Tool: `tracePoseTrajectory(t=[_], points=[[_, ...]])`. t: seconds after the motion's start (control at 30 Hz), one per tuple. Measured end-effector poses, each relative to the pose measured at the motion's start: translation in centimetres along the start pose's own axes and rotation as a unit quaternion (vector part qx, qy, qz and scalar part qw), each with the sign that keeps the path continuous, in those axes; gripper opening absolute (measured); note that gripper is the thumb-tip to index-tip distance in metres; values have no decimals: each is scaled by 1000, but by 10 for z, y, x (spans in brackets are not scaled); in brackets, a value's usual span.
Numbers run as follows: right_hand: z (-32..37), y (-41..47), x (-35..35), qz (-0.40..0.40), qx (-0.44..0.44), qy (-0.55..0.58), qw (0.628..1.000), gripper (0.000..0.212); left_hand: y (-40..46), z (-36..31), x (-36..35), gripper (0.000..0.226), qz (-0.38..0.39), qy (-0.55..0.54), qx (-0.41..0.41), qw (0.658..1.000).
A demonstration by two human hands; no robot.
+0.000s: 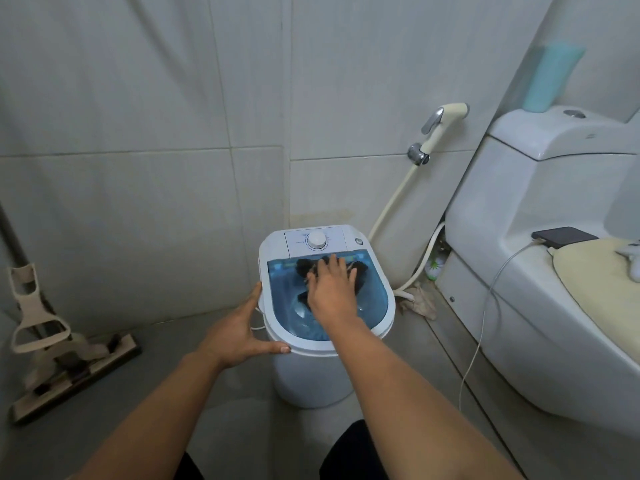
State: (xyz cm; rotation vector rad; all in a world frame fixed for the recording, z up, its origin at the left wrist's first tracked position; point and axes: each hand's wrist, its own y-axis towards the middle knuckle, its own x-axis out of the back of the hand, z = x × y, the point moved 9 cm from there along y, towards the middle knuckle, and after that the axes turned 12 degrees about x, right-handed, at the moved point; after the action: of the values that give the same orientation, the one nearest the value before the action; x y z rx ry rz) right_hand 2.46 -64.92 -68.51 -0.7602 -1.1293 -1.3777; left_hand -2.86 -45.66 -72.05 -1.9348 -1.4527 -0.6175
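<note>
A small white washing machine stands on the bathroom floor, with a white dial on its top panel. Its blue translucent lid is down, and dark laundry shows through it. My right hand lies flat on the lid with the fingers spread toward the dial. My left hand rests against the machine's left rim, fingers straight and thumb along the front edge.
A toilet fills the right side, with a phone and its white cable on it. A bidet sprayer hangs on the tiled wall. A flat mop leans at the left. A rag lies behind the machine.
</note>
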Motion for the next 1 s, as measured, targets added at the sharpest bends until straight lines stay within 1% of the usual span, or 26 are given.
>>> tracePoseTrajectory(t=[0.13, 0.23, 0.33, 0.4, 0.57, 0.77, 0.87, 1.0], points=[[52, -8, -22, 29, 56, 20, 998, 52, 0, 4, 1, 154, -7, -8, 16, 1000], [56, -8, -22, 50, 80, 21, 995, 51, 1, 6, 0, 154, -5, -10, 22, 1000], [52, -10, -16, 74, 113, -11, 991, 52, 1, 5, -1, 153, 5, -8, 20, 1000], [42, -10, -9, 78, 97, -23, 992, 51, 2, 3, 0, 152, 11, -6, 17, 1000], [-21, -18, 15, 70, 3, -29, 997, 47, 3, 2, 2, 156, 23, 18, 23, 999], [-85, -31, 48, 1, -73, -22, 997, 35, 1, 1, 2, 156, 24, 29, 32, 999], [-90, -37, 51, -32, -100, -1, 994, 33, 0, -2, 2, 156, 26, 26, 26, 999], [-74, -49, 44, -59, -73, -7, 996, 36, -3, -2, 3, 156, 20, 21, 27, 999]])
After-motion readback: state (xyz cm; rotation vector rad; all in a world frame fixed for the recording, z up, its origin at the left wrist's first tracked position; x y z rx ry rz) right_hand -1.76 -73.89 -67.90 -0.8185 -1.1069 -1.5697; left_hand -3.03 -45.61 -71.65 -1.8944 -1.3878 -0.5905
